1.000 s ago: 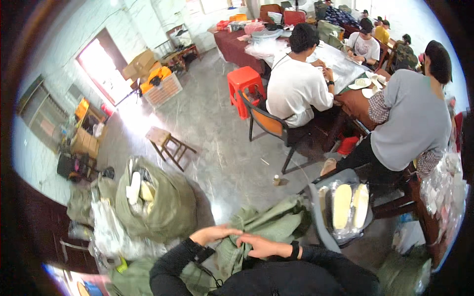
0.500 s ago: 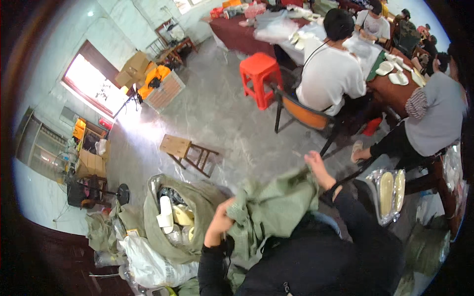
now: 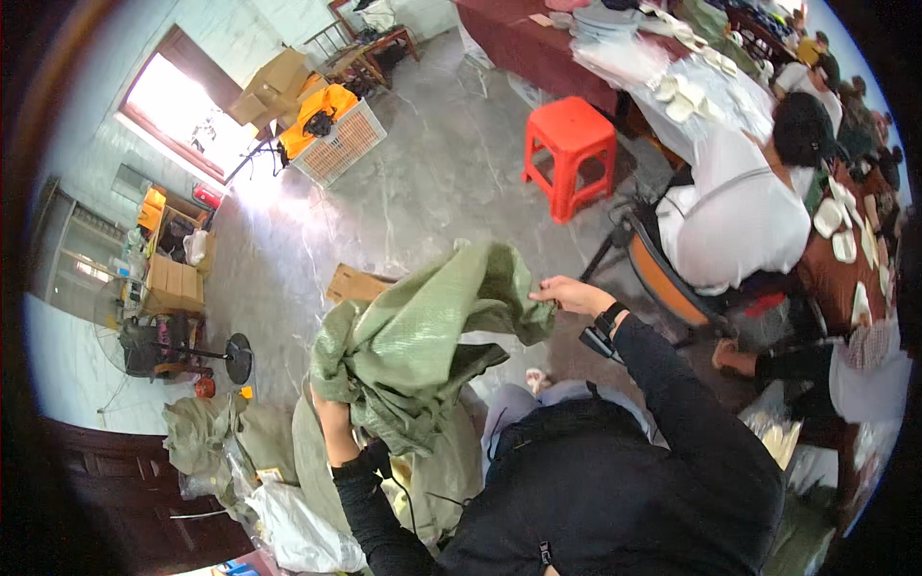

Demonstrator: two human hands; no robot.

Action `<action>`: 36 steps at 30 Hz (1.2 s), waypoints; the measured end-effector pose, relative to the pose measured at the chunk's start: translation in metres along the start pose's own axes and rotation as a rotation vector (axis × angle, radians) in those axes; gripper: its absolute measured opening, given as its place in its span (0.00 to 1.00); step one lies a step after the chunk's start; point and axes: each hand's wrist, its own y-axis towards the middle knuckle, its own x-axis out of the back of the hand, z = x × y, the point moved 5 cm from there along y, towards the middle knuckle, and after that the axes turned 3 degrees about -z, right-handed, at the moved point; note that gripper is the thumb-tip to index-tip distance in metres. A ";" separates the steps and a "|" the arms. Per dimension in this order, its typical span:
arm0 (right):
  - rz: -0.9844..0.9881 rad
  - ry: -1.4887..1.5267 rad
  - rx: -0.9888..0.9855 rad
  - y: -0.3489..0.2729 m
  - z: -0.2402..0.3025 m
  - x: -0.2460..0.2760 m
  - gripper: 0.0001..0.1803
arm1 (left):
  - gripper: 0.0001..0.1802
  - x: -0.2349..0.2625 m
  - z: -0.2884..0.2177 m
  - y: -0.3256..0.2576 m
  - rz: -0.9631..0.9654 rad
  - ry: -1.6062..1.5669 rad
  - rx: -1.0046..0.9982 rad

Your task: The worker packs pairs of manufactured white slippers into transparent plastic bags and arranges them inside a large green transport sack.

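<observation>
A green woven sack (image 3: 413, 307) hangs in folds between my two hands in front of me. My left hand (image 3: 332, 422) grips its bunched left side; the fingers are mostly hidden behind the cloth. At the sack's right edge, my right hand (image 3: 571, 295) pinches the fabric between thumb and fingers. Beneath the held sack stands another olive sack (image 3: 317, 470), largely covered by it and by my left arm. A bit of something yellowish shows in there, too little to name.
A wooden stool (image 3: 355, 283) is partly hidden behind the sack. A red plastic stool (image 3: 571, 144) and an orange-backed chair (image 3: 667, 269) stand to the right, beside a seated person in white (image 3: 730, 211). White plastic bags (image 3: 298, 523) lie at lower left, near a fan (image 3: 144, 346).
Both hands have lifted the woven sack and moved it up and left, over the filled sack of slippers. The view has turned, so the stool and people sit farther right.
</observation>
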 end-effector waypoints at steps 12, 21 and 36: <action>-0.413 0.070 0.439 0.116 0.200 0.160 0.16 | 0.30 -0.013 0.096 0.290 -0.055 -0.033 0.569; -0.594 0.729 0.526 0.137 0.302 0.219 0.18 | 0.33 -0.110 0.143 0.549 0.118 -0.446 0.631; -0.607 -0.192 0.482 0.367 0.466 0.255 0.19 | 0.33 -0.372 0.163 0.696 0.796 0.194 0.219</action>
